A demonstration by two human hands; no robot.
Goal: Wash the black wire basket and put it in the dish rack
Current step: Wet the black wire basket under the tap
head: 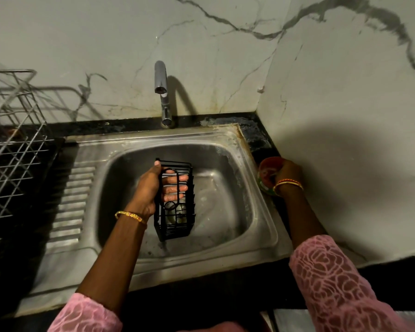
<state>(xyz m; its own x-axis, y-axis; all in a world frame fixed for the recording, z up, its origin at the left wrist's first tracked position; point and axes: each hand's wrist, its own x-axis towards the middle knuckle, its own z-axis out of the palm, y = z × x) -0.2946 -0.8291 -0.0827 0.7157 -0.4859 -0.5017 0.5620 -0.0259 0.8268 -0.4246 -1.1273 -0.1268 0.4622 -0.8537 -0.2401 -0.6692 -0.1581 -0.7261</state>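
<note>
The black wire basket (177, 221) hangs over the steel sink bowl (225, 212), standing on end. My left hand (151, 188) grips its left side, with the fingers curled inside the wires. My right hand (288, 172) reaches to the counter right of the sink and touches a small round reddish container (267, 172); whether the fingers hold anything in it is unclear. The metal dish rack (12, 149) stands on the counter at the far left.
A chrome tap (162, 92) stands behind the sink with no water running. The ribbed drainboard (70, 204) lies between the sink bowl and the rack. Marble walls close in the back and the right side. The counter is black.
</note>
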